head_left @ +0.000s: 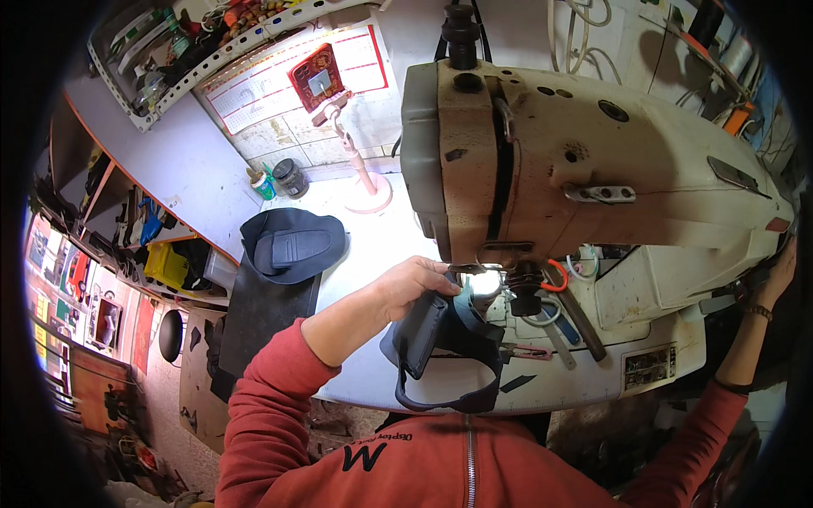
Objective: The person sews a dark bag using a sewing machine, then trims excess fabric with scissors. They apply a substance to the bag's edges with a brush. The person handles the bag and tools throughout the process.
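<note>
My left hand (413, 286) is closed, its fingers pinching the upper edge of a dark leather-like piece (422, 339) under the head of a large beige sewing machine (550, 169). That piece has a flat pouch-like part and a curved band (487, 394) hanging toward me at the table's front edge. The needle area is mostly hidden behind the machine head. At the machine's far right end, my right hand (781, 275) reaches up against its side; its fingers are largely hidden there. A similar dark piece with a stitched pouch (296, 245) lies to the left of my left hand.
Orange-handled scissors (555, 275), a dark-handled tool (583, 326) and a pink-handled tool (527, 350) lie beside the needle area. Behind stand a pink phone stand (366, 190) and a dark jar (290, 178). Shelves (110, 203) line the left; a metal rack (212, 51) hangs above.
</note>
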The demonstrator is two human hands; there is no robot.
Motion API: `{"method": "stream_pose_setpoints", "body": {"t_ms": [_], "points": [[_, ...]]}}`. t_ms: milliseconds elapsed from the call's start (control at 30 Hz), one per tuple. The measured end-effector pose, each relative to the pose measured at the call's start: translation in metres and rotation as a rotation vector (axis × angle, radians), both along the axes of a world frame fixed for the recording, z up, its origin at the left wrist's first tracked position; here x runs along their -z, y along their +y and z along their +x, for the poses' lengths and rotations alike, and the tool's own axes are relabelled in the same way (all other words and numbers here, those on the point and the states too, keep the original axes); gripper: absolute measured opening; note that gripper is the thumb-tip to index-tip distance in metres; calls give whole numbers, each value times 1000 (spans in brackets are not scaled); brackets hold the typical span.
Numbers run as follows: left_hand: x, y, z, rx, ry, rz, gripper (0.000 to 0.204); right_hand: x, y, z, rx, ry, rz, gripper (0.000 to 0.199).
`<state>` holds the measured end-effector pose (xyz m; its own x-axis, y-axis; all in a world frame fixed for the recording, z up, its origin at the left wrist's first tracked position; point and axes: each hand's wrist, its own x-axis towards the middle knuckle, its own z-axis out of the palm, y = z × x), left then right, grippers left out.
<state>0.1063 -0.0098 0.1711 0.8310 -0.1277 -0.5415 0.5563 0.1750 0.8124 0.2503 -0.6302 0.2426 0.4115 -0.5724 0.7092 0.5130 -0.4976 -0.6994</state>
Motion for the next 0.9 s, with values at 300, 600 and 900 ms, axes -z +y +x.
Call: {"method": "stream_pose_setpoints", "body": {"t_ms": [300, 600, 900], "points": [[-6, -2, 2, 38, 13, 9, 11, 55, -3, -5, -70, 90, 118, 45], [-11, 3, 1, 162, -89, 66, 15, 51, 56, -46, -7, 76, 275, 48], [-8, 3, 0, 158, -124, 71, 9, 79, 153, -104, 245, -132, -436, 48]]}}
